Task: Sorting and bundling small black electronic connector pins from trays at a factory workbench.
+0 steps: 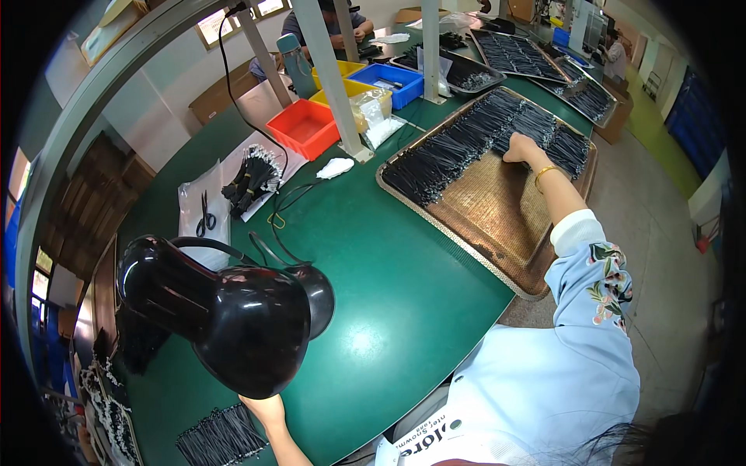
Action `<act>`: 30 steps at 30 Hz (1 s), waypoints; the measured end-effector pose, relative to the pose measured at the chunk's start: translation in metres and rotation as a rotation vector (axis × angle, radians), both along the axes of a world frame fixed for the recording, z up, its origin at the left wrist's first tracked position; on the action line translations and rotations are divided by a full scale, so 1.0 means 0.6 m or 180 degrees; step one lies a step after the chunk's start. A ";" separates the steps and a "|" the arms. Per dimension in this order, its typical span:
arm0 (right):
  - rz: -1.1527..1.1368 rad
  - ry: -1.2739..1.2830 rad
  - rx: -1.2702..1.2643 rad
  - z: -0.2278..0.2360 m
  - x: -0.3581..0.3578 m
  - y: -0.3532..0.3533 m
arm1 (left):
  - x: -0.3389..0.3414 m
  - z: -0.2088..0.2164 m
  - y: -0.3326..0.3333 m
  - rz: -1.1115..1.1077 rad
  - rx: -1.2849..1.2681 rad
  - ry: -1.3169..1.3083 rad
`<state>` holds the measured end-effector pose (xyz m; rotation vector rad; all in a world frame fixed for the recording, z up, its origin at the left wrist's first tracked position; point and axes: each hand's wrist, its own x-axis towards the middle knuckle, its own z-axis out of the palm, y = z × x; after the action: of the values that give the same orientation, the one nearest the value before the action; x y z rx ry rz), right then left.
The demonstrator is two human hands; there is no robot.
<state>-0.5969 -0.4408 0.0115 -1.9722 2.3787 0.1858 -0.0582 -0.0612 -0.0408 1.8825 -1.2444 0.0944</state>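
Note:
My right hand (525, 147) reaches over a worn brown metal tray (497, 233), at the near edge of the rows of short black cables (451, 159) lying in it. Its fingers are curled down and closed; what they hold, if anything, is hidden. Beneath the black desk lamp (252, 318) my left hand (266, 408) shows only in part, as the lamp head covers its fingers. Beside that hand, a flat row of black cables (221, 436) lies on the green table (388, 311).
Scissors (206, 216) and a bundle of black cables with white ends (255, 180) lie on plastic at the left. Red (303, 128), blue (391, 84) and yellow bins stand behind metal posts (334, 78). Further trays (519, 56) of cables are at the back; a person (334, 31) sits across.

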 end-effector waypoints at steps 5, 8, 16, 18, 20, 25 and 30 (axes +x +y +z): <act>0.0052 0.0045 0.0275 0.007 -0.001 0.002 | 0.002 0.001 -0.001 -0.0006 -0.0049 0.0079; 0.0071 0.0017 0.0512 0.019 0.006 0.008 | 0.005 -0.003 -0.003 -0.0083 -0.0136 -0.0039; 0.0196 0.0039 0.0234 0.011 0.000 0.021 | 0.007 0.000 -0.008 -0.0149 -0.0220 -0.0236; 0.0238 -0.0029 0.0089 -0.002 -0.006 0.018 | 0.014 -0.006 -0.008 -0.0144 -0.0232 -0.0269; 0.0150 -0.0240 0.0020 -0.011 -0.017 0.017 | 0.018 -0.010 -0.008 -0.0152 -0.0253 -0.0286; -0.1071 -0.5083 0.0124 -0.010 -0.056 0.059 | 0.013 -0.009 -0.010 -0.0234 -0.0249 -0.0367; -0.0661 -0.6559 0.0696 0.012 0.009 0.135 | -0.014 0.004 -0.012 -0.0426 -0.0216 -0.0293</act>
<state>-0.5917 -0.3596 0.0186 -0.6711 0.9198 -0.9818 -0.0666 -0.0685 -0.0385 1.7486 -1.4089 0.1511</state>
